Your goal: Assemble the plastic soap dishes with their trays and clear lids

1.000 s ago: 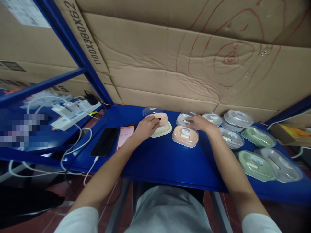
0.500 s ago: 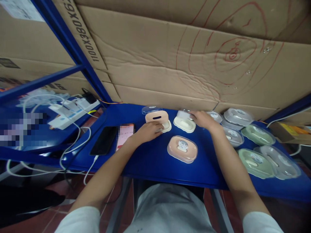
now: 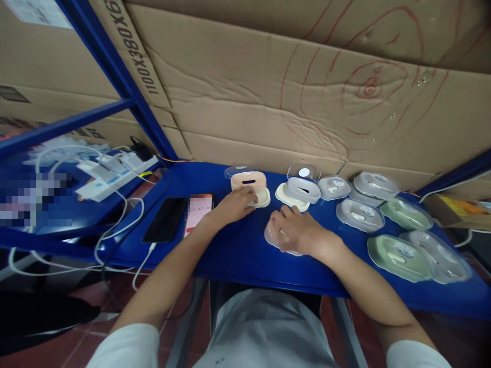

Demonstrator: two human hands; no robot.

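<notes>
My left hand (image 3: 242, 202) rests with bent fingers on a cream oval tray (image 3: 263, 198). A peach box part with a dark slot (image 3: 248, 181) leans behind that hand, and a clear lid (image 3: 238, 171) lies behind it. My right hand (image 3: 295, 229) is wrapped over a peach lidded soap box (image 3: 271, 234) lying on the table, hiding most of it. Just beyond it sits another cream tray (image 3: 284, 194), overlapped by a grey slotted box part (image 3: 307, 191). A clear lid with a white round sticker (image 3: 304, 171) stands behind them.
Several lidded grey boxes (image 3: 359, 214) and green boxes (image 3: 401, 257) crowd the right side of the blue table (image 3: 238, 255). A dark phone (image 3: 164, 220) and a lit phone (image 3: 198, 213) lie at left, near a power strip (image 3: 115, 179) and white cables. Cardboard (image 3: 238, 122) walls the back.
My right hand has come from the cream tray at the back down onto the peach lidded box. The grey slotted part and its clear lid are now uncovered. My left hand has barely moved.
</notes>
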